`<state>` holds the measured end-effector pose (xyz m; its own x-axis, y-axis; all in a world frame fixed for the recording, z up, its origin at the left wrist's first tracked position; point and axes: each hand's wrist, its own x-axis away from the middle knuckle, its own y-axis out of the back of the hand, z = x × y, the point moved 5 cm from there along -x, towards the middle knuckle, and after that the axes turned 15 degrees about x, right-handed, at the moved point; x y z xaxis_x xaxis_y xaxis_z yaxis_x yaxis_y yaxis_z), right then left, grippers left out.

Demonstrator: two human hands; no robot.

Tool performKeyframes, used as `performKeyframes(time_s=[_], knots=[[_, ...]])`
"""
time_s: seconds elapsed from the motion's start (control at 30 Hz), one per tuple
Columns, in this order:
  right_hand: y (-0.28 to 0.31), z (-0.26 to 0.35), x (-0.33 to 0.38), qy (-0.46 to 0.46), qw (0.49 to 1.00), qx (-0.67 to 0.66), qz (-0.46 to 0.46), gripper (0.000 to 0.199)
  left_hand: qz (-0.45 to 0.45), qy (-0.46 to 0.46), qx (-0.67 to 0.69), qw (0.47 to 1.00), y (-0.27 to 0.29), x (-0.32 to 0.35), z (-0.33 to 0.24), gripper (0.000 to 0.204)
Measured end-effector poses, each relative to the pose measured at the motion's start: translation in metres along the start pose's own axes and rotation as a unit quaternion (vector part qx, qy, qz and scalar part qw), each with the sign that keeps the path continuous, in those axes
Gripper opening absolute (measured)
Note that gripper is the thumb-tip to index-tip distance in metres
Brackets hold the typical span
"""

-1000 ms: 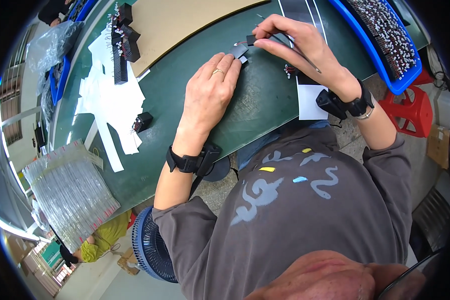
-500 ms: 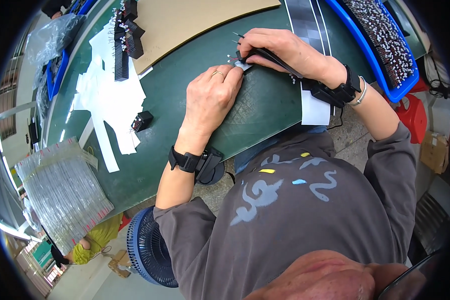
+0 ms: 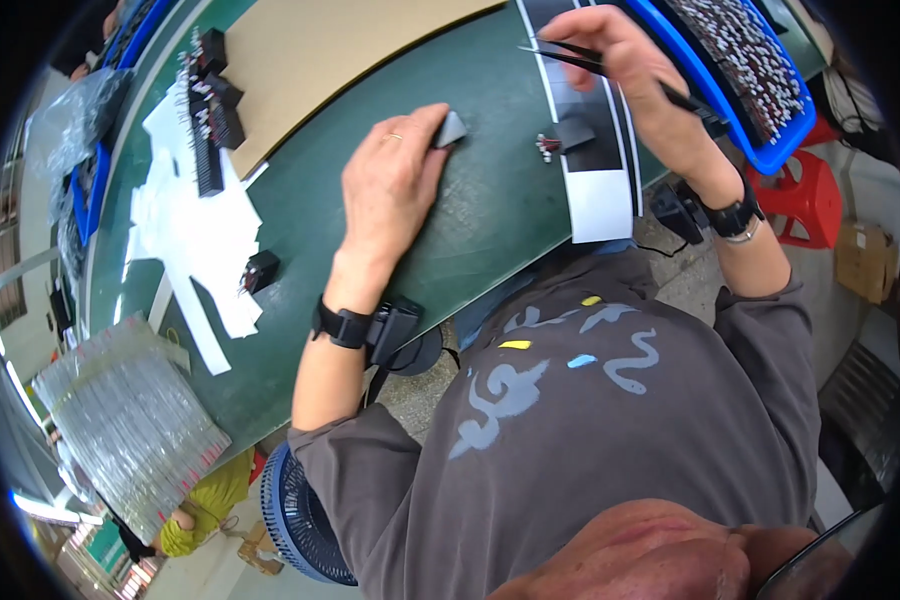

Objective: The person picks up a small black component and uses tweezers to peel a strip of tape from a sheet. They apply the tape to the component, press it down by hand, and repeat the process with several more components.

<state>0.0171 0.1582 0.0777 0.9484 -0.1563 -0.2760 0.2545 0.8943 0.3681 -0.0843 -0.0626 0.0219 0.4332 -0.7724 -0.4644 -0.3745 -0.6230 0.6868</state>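
Note:
My left hand [image 3: 388, 180] is closed over the green table, its thumb and forefinger pinching a small block with a grey face [image 3: 452, 128]. Black tweezers [image 3: 575, 58] lie in the closed fingers of my right hand [image 3: 638, 85], tips pointing left, above a dark-patterned strip sheet [image 3: 600, 160] with white borders. On that sheet rests a small black box-shaped part [image 3: 574, 134] with short red and dark wires ending in white connectors. Nothing is between the tweezer tips as far as I can see.
A blue bin [image 3: 770, 150] full of wired connectors stands at the right. Left are white paper strips [image 3: 185, 230], a row of black wired parts [image 3: 210, 120] and one lone part [image 3: 261, 271]. Brown board [image 3: 310, 60] lies at the back; a fan [image 3: 300, 510] stands below the table.
My right hand, with the tweezers, has moved up and right, away from my left hand. My left hand has shifted slightly left with the block. The wired part on the strip sheet now shows fully.

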Motion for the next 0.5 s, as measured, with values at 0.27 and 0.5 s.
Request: performKeyframes(time_s=[0.27,0.5], knots=[[0.043,-0.047,0.093,-0.191,0.972,-0.078,-0.116,0.024,-0.03,-0.048,-0.007,0.998,-0.007,-0.042,-0.029,0.05],[0.037,-0.053,0.109,-0.2,0.964,0.047,-0.169,0.016,0.044,-0.089,0.091,0.991,-0.077,-0.046,-0.042,0.049]])
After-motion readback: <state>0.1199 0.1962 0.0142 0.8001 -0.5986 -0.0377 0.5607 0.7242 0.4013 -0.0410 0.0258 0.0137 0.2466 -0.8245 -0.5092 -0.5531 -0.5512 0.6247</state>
